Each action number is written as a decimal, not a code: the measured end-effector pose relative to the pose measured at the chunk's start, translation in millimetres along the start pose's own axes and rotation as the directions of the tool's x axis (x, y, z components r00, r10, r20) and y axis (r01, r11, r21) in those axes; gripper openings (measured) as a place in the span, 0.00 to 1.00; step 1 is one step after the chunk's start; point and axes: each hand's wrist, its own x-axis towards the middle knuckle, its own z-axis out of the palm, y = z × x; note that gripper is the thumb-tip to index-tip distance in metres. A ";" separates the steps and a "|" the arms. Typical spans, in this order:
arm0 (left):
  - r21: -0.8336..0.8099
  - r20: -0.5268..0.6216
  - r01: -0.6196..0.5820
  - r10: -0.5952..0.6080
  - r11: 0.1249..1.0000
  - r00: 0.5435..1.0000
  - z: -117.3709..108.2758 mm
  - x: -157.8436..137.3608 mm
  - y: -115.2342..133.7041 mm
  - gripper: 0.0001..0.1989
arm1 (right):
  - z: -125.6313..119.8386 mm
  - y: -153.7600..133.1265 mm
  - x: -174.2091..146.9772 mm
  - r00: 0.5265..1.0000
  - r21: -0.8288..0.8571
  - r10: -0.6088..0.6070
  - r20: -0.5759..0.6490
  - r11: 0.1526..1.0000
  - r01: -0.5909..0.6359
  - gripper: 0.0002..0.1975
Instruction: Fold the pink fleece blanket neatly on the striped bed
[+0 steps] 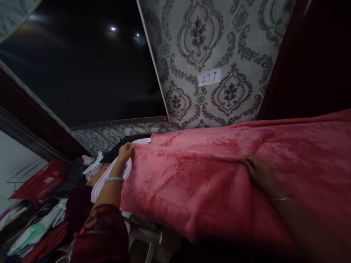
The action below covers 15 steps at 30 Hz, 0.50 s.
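A pink plush blanket point(175, 179) spreads over the surface before me and hangs down its front side. At its left corner, my left hand point(126, 151) pinches the edge, a pale bangle on the wrist. Farther right, my right hand point(260, 171) grips the same upper edge between thumb and fingers, so a raised fold runs between both hands. Beneath and beside the left forearm lies a pink-and-white striped cloth point(102, 186), partly hidden by the arm and blanket.
A large dark screen point(90, 65) is on the patterned wall, near a paper label point(209, 77) reading 277. Heaped clothes point(35, 230) and a red shopping basket point(44, 180) are at left. A white plastic stool point(146, 235) stands below the blanket's left end.
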 end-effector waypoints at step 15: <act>0.109 0.013 0.021 -0.023 0.994 1.000 -13.6 -18.4 -11.7 0.08 | 3.7 3.3 -3.5 1.000 0.071 -0.008 0.014 0.997 0.007 0.14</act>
